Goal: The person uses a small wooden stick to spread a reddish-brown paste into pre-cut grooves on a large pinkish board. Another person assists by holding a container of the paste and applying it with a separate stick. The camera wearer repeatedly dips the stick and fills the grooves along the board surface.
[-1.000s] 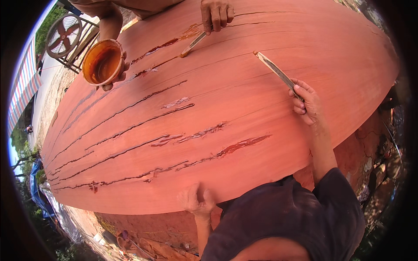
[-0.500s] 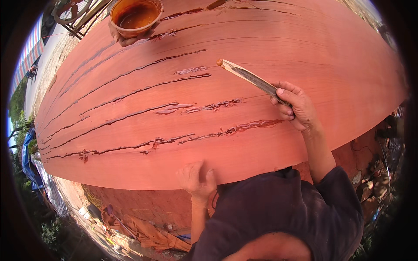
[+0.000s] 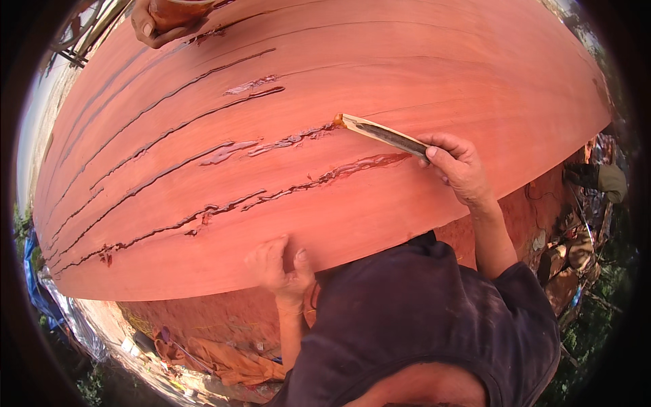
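Note:
My right hand (image 3: 456, 166) grips a flat wooden stick (image 3: 386, 137) by its dark end, fingers wrapped round it. At the stick's pale tip is a glossy amber-brown blob (image 3: 339, 120), at the right end of a filled crack (image 3: 288, 141) in the large reddish, curved wooden surface (image 3: 380, 197). My left hand (image 3: 279, 268) rests on that surface near its close edge, thumb apart from the fingers, holding nothing. Another person's hand (image 3: 154, 28) holds an orange-brown bowl (image 3: 180, 11) at the top left; the picture's edge cuts the bowl off.
Several long cracks with dark, shiny filling run across the left half of the surface. Brown cloth (image 3: 227, 361) lies on the ground below the near edge. Someone's trouser leg (image 3: 610, 182) shows at the far right, and a blue sheet (image 3: 34, 271) at the far left.
My right hand has brought the stick's tip down to the crack's right end. The view has shifted, and the bowl is now mostly out of the picture. The trouser leg has come into view.

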Demonstrator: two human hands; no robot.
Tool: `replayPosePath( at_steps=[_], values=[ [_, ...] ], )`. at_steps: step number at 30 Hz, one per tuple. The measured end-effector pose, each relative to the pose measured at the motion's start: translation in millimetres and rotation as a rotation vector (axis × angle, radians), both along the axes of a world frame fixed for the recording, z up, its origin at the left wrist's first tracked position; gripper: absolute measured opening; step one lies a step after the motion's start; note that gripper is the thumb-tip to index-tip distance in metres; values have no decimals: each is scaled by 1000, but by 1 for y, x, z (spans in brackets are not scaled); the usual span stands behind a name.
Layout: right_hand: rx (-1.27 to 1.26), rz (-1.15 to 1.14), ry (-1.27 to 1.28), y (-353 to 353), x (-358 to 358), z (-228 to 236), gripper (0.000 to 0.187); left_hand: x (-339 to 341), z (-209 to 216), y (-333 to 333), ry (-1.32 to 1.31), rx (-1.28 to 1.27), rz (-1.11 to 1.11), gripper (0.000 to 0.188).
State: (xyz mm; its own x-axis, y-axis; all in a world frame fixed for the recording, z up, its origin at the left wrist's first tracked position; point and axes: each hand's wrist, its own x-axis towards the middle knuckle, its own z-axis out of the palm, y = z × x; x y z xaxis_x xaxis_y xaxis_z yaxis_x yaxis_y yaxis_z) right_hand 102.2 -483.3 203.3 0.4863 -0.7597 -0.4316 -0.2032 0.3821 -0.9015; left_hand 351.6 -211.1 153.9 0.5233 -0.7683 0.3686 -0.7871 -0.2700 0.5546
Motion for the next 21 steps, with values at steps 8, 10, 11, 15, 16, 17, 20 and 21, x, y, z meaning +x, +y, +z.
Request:
replayPosePath(
  at_steps=[8, 10, 11, 15, 16, 17, 20, 21],
  values=[
    [-199, -25, 12, 8, -10, -13, 24, 2, -3, 1, -7, 14, -8, 35],
    [-236, -28, 41, 11, -8, -15, 23, 2, -4, 1, -16, 9, -9, 35],
    [-256, -28, 56, 12, -7, -15, 22, 2, -4, 1, -15, 11, -9, 35],
    [-298, 35, 116, 14, -4, -12, 23, 2, -3, 1, -14, 17, -5, 36],
    [-330, 43, 134, 14, -3, -12, 23, 1, -3, 1, -15, 17, -4, 36],
    [-353, 52, 138, 15, -2, -12, 22, 1, -3, 1, -14, 16, -3, 36],
    [-644, 141, 150, 13, 1, -12, 24, 1, -2, 1, -21, 19, -2, 35],
    [-716, 139, 160, 12, 3, -14, 24, 1, -2, 1, -28, 24, -4, 35]
  ],
)
